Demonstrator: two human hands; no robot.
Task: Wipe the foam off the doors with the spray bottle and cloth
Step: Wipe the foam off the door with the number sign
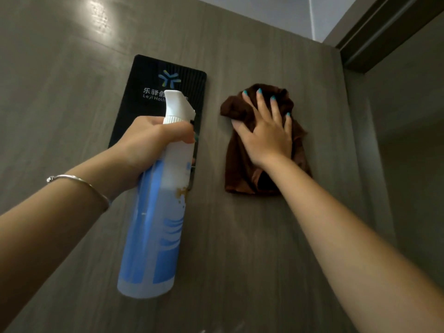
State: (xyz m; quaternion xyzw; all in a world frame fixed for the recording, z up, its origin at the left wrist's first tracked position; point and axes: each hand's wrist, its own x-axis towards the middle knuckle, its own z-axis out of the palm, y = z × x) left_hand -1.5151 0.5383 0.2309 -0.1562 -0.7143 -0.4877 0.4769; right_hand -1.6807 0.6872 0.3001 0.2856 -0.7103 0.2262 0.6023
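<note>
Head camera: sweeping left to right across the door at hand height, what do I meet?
Silver bangle → left hand → spray bottle → brown cloth → right hand → door frame.

Both arms raised, reaching up and forward; both hands busy.
Left hand [153, 138] curled in a closed grip around the neck of the spray bottle [158, 212], fingers wrapped to the front, wrist bent slightly, thin bracelet [79, 183] on the forearm; right hand [266, 133] flat, palm pressed on the cloth [242, 169], fingers [262, 104] spread and pointing up, nails painted teal; right forearm extended long and straight from lower right.
</note>
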